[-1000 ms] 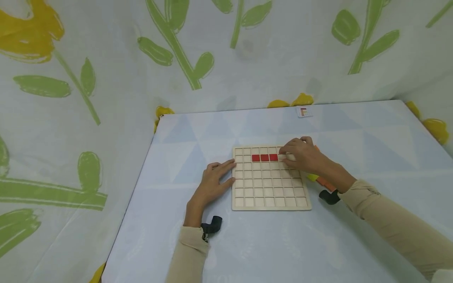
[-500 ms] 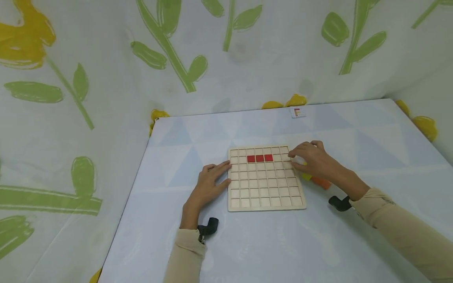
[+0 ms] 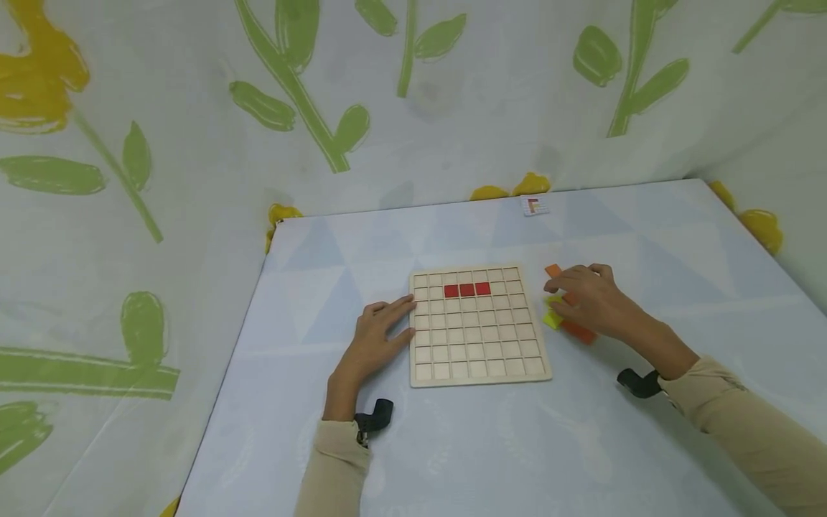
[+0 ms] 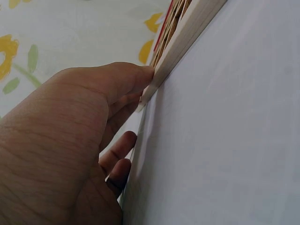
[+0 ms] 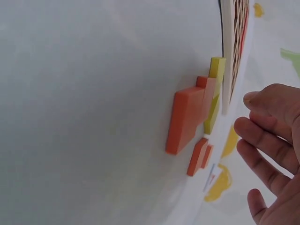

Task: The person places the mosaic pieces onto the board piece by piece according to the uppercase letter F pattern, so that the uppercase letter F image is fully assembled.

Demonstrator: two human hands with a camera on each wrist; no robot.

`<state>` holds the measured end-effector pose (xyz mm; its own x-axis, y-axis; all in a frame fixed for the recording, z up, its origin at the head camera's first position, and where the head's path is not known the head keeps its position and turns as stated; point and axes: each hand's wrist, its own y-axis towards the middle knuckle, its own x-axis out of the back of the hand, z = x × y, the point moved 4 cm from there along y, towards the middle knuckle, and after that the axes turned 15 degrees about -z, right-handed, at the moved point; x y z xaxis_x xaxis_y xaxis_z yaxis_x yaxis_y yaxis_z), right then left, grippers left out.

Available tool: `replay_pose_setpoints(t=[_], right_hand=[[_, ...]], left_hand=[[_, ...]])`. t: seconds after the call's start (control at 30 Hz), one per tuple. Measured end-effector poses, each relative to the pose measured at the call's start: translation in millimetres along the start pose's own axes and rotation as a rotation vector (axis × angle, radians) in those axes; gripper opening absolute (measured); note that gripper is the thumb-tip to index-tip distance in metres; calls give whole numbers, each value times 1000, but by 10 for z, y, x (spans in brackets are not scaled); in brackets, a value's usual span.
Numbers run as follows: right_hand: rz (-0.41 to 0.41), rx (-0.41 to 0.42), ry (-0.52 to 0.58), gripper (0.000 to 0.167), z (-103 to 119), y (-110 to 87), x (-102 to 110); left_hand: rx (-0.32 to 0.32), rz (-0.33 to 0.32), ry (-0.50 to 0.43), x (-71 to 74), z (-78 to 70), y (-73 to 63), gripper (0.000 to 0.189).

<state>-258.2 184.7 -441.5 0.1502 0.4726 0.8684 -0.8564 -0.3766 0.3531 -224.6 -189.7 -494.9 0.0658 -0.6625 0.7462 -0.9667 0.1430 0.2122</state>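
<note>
A wooden grid board point(image 3: 478, 334) lies on the table, with a row of red tiles point(image 3: 466, 290) in its upper part. My left hand point(image 3: 371, 337) touches the board's left edge with thumb and fingertips, fingers fairly straight. Beyond the board's right edge, my right hand point(image 3: 597, 301) hovers over loose orange tiles point(image 3: 580, 332) and yellow tiles point(image 3: 552, 319), partly covering them. In the right wrist view its fingers point(image 5: 267, 140) are spread and loosely bent with nothing between them, apart from the orange blocks point(image 5: 185, 119) and yellow blocks point(image 5: 216, 70).
A small card point(image 3: 535, 206) with a coloured grid pattern lies at the table's far edge. Cloth printed with leaves and yellow flowers point(image 3: 39, 86) hangs behind and to the left. Each wrist carries a black camera mount point(image 3: 639, 383).
My right hand has moved right, from over the board's upper right to above the loose tiles. The left hand stays at the board's left edge. The head view has shifted slightly.
</note>
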Motion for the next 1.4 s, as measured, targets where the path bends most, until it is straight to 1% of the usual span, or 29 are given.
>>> replay_pose_setpoints(t=[0.1,0.27,0.5,0.77,0.9,1.13,1.4], right_hand=[[-9,-9,5,21,-31,-47,34],[-14,-22,-30,28,-118,-123,65],[-26,6,-40,35,-226,-173,86],[-24,12,-68,32,-281,-167,61],[-49,41,-72,29,-291,-157,64],[-90,64,-59,28,-319,-187,54],[-136,81,-50,27,-262,-162,90]], left_hand=[[-4,-3,3,8,8,1,51],[-26,-3,3,-2,16,14,51],[-15,-10,-16,12,-2,-7,51],[-28,-5,9,-7,14,-10,52],[-30,-12,-7,-2,8,-4,52],[-38,-8,5,-25,29,3,51],[-36,-21,10,-24,32,-1,51]])
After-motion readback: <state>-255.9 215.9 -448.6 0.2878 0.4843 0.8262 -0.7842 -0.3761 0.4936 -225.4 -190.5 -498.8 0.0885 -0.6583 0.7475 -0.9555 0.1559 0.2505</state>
